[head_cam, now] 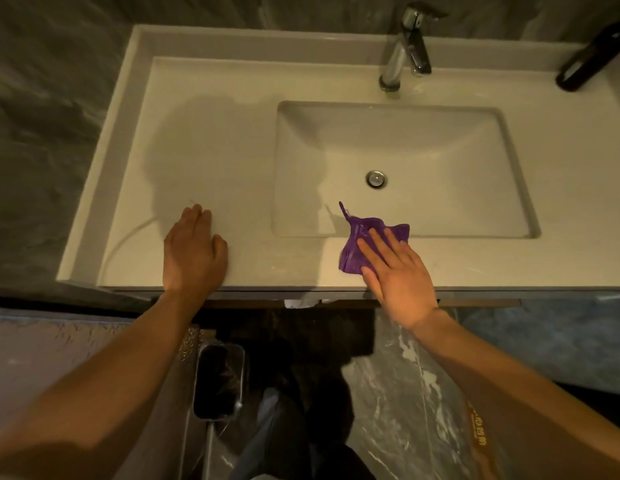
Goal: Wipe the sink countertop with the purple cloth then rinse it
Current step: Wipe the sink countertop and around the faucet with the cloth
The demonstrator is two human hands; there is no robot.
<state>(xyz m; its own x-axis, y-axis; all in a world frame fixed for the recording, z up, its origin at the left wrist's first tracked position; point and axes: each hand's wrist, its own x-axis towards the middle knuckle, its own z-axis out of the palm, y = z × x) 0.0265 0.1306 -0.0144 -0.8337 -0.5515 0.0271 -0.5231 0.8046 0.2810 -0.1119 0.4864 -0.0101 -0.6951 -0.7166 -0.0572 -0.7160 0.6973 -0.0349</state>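
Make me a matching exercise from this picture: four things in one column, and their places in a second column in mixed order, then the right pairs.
Things:
1. purple cloth
2. left hand
3. faucet
4. drain

Places:
A. behind the basin, at the back edge
B. flat on the bare countertop, left of the basin
C. in the basin floor
D. under the right hand, on the front rim

Pairs: 1-D, 2-B, 3-A, 4-C

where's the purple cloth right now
In the head view, the cloth lies on the countertop's front strip, right of centre, under the right hand's fingers, its far edge overhanging the basin's front rim.
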